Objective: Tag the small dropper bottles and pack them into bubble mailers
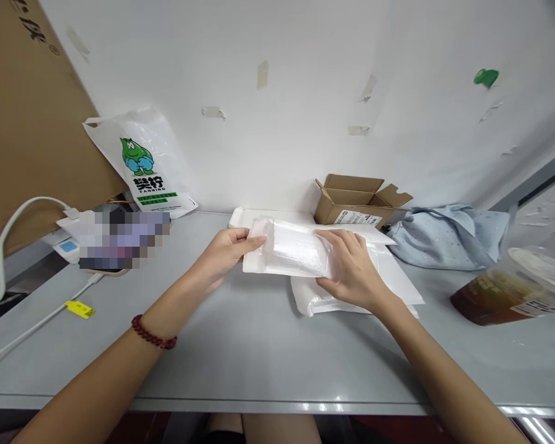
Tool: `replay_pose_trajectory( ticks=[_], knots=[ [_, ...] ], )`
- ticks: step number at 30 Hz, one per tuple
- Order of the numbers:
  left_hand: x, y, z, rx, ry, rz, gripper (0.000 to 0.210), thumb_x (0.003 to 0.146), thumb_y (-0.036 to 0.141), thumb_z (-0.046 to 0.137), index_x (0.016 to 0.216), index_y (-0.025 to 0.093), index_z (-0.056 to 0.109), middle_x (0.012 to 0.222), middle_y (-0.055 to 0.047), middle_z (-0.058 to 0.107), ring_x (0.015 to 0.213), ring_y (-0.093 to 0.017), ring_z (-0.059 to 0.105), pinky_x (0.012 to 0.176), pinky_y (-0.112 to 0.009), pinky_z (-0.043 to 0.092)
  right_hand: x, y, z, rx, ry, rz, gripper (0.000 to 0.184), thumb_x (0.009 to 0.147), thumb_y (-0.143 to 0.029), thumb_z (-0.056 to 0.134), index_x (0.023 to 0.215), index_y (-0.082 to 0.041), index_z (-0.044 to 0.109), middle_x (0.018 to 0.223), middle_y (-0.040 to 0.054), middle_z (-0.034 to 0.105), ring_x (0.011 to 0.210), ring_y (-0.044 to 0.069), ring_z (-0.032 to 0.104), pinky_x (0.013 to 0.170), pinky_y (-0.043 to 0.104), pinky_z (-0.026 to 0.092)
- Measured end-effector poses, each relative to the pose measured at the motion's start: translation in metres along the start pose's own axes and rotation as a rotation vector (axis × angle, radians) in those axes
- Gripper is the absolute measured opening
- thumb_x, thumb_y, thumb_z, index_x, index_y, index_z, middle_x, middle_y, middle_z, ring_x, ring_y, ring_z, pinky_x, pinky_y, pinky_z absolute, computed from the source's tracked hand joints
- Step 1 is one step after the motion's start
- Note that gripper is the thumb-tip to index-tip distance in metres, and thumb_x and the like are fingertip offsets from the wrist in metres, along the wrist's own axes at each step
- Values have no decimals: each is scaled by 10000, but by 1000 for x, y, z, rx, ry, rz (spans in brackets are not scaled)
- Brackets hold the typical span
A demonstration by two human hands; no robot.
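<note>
A small white bubble mailer [300,250] is held above the grey table, slightly bulged in the middle. My left hand [226,256] pinches its left end between thumb and fingers. My right hand [351,265] grips its right part, thumb below and fingers over the top. What lies inside the mailer is hidden. Behind and below it, more white padded mailers [398,280] lie on the table, partly covered by my right hand. A small open cardboard box [346,206] stands behind them.
On the left are a plastic bag [143,160], a blurred phone [127,240] with a white cable [41,317], and a large cardboard box [32,123]. To the right lie a light blue cloth [448,237] and a plastic drink cup [504,287]. The grey table [240,357] meets a white wall.
</note>
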State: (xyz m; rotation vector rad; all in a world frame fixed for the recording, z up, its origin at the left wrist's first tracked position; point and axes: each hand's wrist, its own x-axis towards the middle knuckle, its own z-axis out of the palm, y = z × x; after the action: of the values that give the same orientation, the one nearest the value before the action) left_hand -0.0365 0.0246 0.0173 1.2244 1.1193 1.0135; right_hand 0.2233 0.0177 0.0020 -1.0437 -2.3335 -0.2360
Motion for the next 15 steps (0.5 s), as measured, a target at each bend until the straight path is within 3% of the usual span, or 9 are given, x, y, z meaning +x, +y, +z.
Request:
replay_pose_trajectory(
  ticks=[8,15],
  knots=[
    [-3,-13,17,130,-5,-20,365,646,298,762,986,190,682,993,-66,721,898,-246,666,715,-322,526,-1,-6,7,8,-1,-99,559,732,-250,550,1270,-196,407,1079,123,533,999,291,500,854,454,361],
    [-3,-1,5,-108,-172,-60,421,645,273,775,1039,174,664,1075,-90,699,1004,-249,643,812,-329,518,-1,3,4,52,66,-5,569,701,-222,557,1253,-209,421,1109,111,537,1020,298,497,860,455,366]
  ],
)
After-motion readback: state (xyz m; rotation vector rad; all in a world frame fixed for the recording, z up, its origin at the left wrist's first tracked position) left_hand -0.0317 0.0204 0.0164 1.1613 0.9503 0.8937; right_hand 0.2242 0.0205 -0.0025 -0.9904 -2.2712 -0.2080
